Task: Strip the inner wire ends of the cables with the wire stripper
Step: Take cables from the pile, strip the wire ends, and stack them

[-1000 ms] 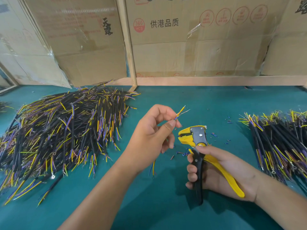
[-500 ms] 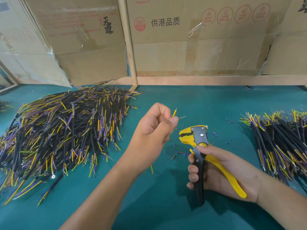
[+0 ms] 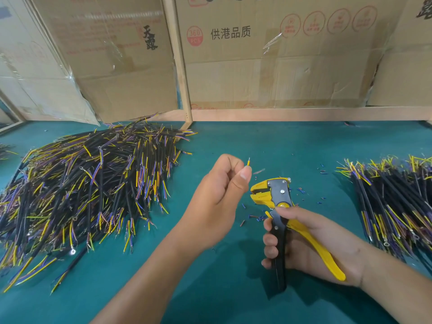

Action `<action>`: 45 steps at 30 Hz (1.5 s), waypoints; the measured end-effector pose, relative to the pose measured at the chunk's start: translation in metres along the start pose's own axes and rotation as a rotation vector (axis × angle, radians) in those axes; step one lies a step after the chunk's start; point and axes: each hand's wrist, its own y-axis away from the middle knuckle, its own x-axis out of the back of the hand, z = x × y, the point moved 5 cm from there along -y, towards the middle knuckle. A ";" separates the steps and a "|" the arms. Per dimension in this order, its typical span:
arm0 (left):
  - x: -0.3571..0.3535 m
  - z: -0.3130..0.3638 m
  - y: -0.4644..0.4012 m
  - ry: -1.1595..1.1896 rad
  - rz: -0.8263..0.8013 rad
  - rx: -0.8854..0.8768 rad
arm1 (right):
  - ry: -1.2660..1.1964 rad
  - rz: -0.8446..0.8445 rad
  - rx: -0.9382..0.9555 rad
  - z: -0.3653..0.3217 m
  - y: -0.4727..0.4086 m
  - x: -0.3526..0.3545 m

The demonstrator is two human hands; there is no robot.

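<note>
— Two hands are what we have nearest us: our right hand (image 3: 311,239) is wrapped round the handles of one wire stripper (image 3: 280,213), and our left hand (image 3: 217,195) is curled, pinching one yellow wire end (image 3: 248,163) that pokes up above the thumb.

— And the rest of that cable?

— Hidden inside the fist; we cannot tell how many inner wires it is holding. The stripper's head sits just right of and below the wire tip, not touching it.

— What could go wrong?

— So little wire shows that we judge it could slip back between the fingers when the stripper pulls, or the thumb could get nipped, being so near the tip.

— Counts on the bench (image 3: 268,146)?

— One scatter of cut insulation bits (image 3: 253,217) round the stripper, too many and too small to count. Farther out, two heaps: the big pile of cables (image 3: 81,188) at left, and a smaller pile (image 3: 392,202) at right. Individual cables are past counting.
</note>
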 end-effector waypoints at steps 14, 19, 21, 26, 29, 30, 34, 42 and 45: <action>-0.020 0.007 0.008 -0.306 -0.166 -0.147 | 0.163 0.269 0.684 -0.025 0.027 -0.046; -0.030 0.007 0.011 -0.319 -0.266 -0.149 | 0.308 0.352 0.746 -0.026 0.030 -0.050; -0.031 0.005 0.012 -0.305 -0.281 -0.144 | 0.309 0.378 0.754 -0.024 0.029 -0.048; -0.032 0.006 0.012 -0.311 -0.279 -0.163 | 0.387 0.434 0.764 -0.023 0.031 -0.044; -0.032 0.004 0.012 -0.294 -0.288 -0.158 | 0.529 0.474 0.795 -0.024 0.033 -0.045; -0.031 0.004 0.012 -0.291 -0.285 -0.159 | 0.573 0.489 0.804 -0.024 0.034 -0.045; -0.032 0.002 0.011 -0.309 -0.278 -0.165 | 0.654 0.515 0.813 -0.022 0.036 -0.047; -0.037 -0.003 0.011 -0.002 -0.248 -0.087 | 0.579 0.507 0.761 -0.022 0.033 -0.044; -0.039 -0.005 0.012 0.175 -0.260 -0.025 | 0.511 0.501 0.733 -0.022 0.032 -0.043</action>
